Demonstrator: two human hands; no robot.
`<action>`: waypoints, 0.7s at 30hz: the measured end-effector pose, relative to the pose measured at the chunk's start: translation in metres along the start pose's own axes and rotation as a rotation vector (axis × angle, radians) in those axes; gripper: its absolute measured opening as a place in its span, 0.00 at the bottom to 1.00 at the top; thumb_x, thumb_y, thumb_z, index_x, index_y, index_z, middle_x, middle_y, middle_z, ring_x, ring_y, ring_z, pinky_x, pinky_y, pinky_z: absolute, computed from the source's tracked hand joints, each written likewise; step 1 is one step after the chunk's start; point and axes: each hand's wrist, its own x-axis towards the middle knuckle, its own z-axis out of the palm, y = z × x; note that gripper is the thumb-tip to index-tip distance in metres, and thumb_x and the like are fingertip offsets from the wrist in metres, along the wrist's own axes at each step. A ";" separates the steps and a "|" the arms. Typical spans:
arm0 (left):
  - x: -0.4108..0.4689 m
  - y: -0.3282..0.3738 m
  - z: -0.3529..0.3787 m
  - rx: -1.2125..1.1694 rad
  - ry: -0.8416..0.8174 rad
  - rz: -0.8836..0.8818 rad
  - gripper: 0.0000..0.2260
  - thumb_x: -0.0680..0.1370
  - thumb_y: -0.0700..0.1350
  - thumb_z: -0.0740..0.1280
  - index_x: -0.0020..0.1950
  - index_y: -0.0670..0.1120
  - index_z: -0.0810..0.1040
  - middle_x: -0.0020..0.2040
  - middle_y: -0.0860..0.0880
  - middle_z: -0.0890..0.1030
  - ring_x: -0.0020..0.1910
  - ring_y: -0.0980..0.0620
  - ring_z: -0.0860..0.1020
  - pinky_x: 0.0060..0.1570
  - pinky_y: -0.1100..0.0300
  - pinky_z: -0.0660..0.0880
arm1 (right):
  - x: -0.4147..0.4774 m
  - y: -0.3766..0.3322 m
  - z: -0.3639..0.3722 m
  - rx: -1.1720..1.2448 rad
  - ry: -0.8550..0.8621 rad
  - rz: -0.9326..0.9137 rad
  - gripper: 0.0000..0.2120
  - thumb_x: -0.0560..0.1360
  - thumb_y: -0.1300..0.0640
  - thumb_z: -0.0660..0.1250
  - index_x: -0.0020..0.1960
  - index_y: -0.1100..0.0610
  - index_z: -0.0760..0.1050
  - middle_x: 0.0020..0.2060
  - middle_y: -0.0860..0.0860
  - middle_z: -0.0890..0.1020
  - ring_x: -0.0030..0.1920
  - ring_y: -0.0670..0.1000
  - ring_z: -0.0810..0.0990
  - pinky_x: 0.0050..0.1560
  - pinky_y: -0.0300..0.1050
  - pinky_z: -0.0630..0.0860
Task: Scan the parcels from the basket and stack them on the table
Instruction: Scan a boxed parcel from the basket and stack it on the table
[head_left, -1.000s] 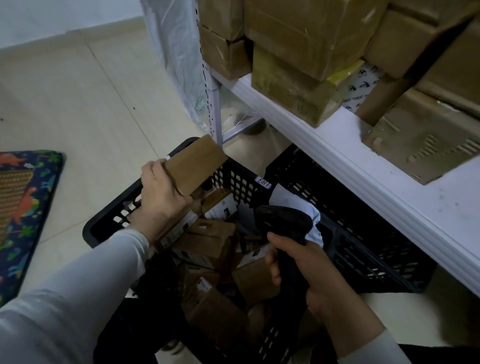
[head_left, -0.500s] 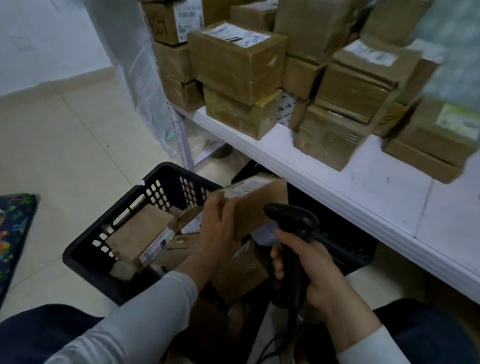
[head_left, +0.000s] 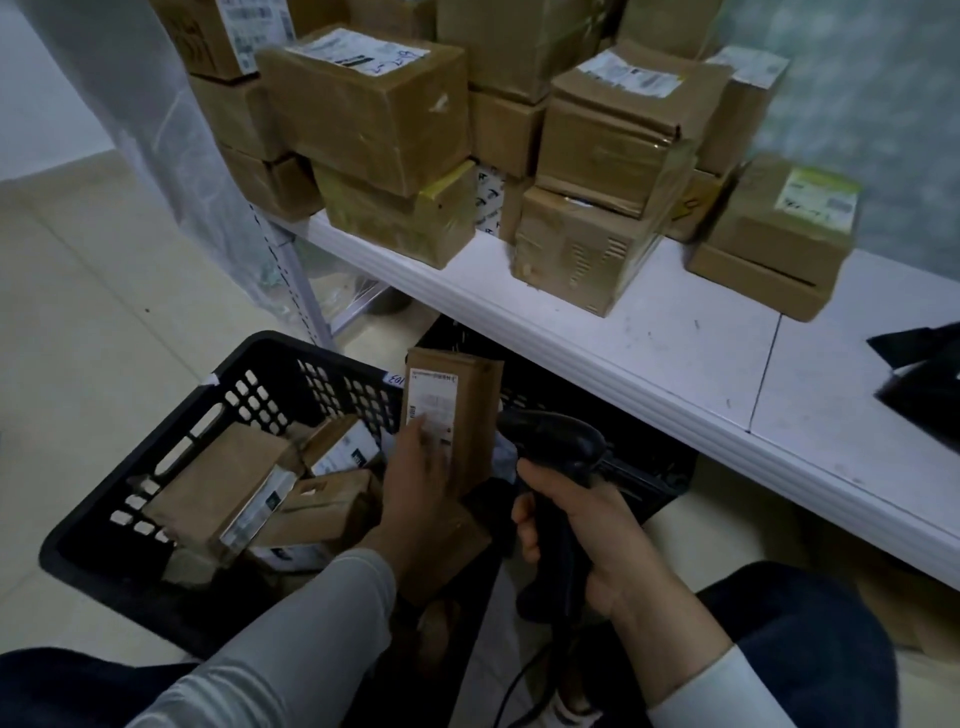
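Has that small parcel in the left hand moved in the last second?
Yes. The parcel in the left hand has crossed from the black basket's far-left rim to its right side, label up, next to the barcode scanner.

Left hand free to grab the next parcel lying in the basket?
Probably not yet. The left hand holds an upright parcel label-out beside the scanner gripped in the right hand. The basket is open-topped, so access is clear once it lets go.

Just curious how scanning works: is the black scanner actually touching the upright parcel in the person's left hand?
Cannot tell. In the head view the scanner head sits right beside the parcel edge; no clear gap or contact shows.
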 end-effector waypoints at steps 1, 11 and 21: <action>0.008 -0.001 -0.001 -0.025 0.015 -0.087 0.19 0.77 0.39 0.65 0.68 0.41 0.69 0.61 0.45 0.74 0.59 0.46 0.74 0.58 0.53 0.73 | 0.002 0.000 0.000 -0.005 0.001 0.007 0.09 0.74 0.59 0.70 0.39 0.64 0.77 0.27 0.57 0.77 0.21 0.51 0.72 0.22 0.39 0.68; 0.034 -0.017 -0.009 -0.224 -0.262 -0.498 0.21 0.71 0.48 0.74 0.56 0.44 0.67 0.48 0.53 0.76 0.40 0.59 0.74 0.30 0.69 0.73 | 0.023 0.004 0.004 -0.049 0.008 0.057 0.10 0.72 0.57 0.71 0.37 0.63 0.76 0.28 0.58 0.77 0.23 0.51 0.72 0.23 0.40 0.68; 0.040 -0.022 0.013 -0.740 -0.329 -0.700 0.24 0.70 0.41 0.72 0.62 0.36 0.71 0.57 0.38 0.80 0.53 0.40 0.81 0.53 0.45 0.78 | 0.031 0.009 -0.003 -0.059 0.051 0.067 0.09 0.72 0.57 0.71 0.39 0.62 0.77 0.28 0.57 0.77 0.24 0.51 0.72 0.24 0.41 0.68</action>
